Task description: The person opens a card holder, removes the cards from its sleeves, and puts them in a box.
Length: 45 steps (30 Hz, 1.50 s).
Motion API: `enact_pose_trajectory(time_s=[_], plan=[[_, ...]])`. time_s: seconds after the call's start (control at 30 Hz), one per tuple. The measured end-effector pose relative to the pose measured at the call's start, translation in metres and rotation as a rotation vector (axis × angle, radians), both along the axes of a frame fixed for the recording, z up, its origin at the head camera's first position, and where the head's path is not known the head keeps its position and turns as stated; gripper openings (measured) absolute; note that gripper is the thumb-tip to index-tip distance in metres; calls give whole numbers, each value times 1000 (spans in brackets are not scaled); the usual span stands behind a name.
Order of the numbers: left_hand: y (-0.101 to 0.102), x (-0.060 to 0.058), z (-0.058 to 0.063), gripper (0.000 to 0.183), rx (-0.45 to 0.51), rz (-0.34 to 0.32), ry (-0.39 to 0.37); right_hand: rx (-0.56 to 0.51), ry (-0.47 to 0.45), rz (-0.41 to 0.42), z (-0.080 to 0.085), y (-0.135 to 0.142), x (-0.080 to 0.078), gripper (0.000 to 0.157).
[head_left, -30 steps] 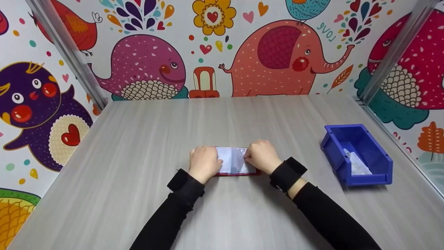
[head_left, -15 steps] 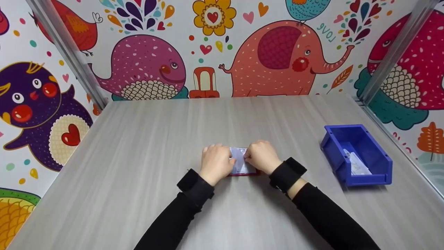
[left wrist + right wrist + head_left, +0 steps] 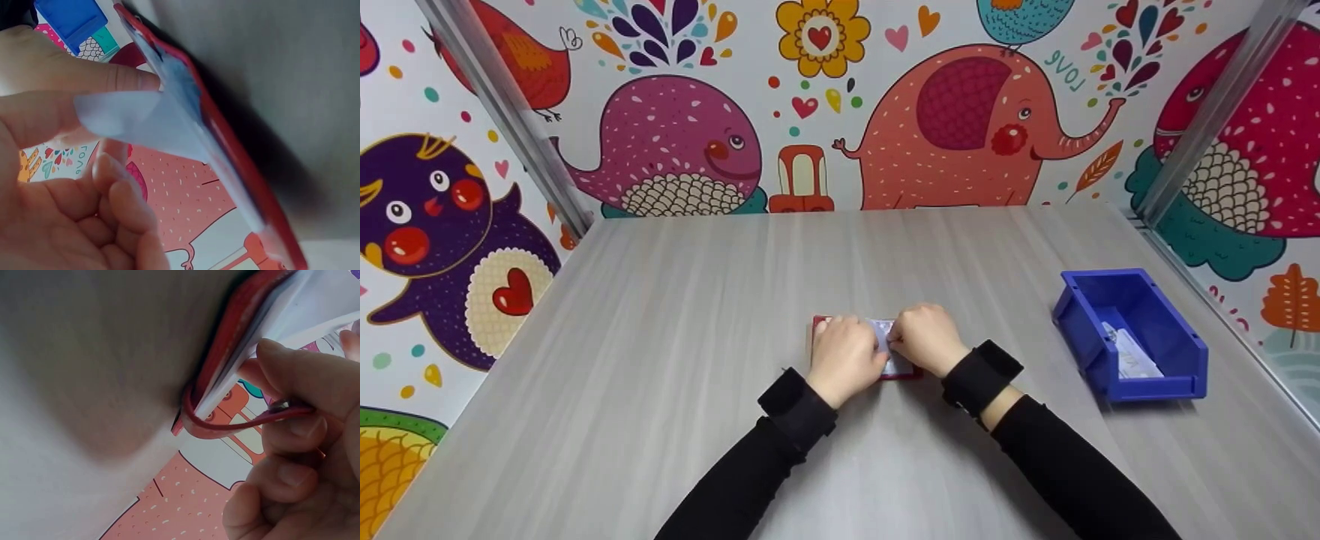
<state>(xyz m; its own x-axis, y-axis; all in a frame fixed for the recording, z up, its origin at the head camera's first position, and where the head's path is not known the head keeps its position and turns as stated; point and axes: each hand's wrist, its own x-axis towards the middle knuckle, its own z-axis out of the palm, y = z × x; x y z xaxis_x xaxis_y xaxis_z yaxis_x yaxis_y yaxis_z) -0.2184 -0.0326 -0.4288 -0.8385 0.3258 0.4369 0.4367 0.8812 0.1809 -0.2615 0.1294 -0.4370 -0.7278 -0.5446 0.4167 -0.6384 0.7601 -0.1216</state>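
Observation:
A small red card holder point(image 3: 817, 324) with translucent plastic pages lies open on the table between the hands. Over its left half is my left hand point(image 3: 847, 358), which covers much of it. In the left wrist view, the left thumb and index finger pinch a whitish translucent page point(image 3: 135, 118) that stands up from the holder; the other fingers are curled. My right hand point(image 3: 928, 339) stays at the holder's right end. Its fingers pinch a red closing strap point(image 3: 211, 430) with a metal snap, the thumb close to the page edges in the right wrist view.
A blue plastic bin point(image 3: 1159, 388) stands on the right side of the table, with a white printed packet point(image 3: 1136, 356) inside. Walls with cartoon animals point(image 3: 952, 142) and metal posts point(image 3: 510, 120) border the grey table point(image 3: 697, 300).
The left hand has moved right across the card holder, bringing a page over with it and uncovering the holder's red left edge. The right hand and the bin have kept their places.

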Motion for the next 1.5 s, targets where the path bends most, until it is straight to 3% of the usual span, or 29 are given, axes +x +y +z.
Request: enact_pose_trajectory(time_s=[0.43,0.97,1.2,1.5], plan=[[0,0,1,36,-24,-15,-81,0,12,8,1,0,2,9],[1,2,0,38,-30,-5,-33,0,-6,-18,0,1,0,8],[0,0,-3,29,-61,11,10,4,3,-14,0,1,0,9],[-4,-2,-5,29,-47,17,6,7,-26,-36,1,0,1,11]])
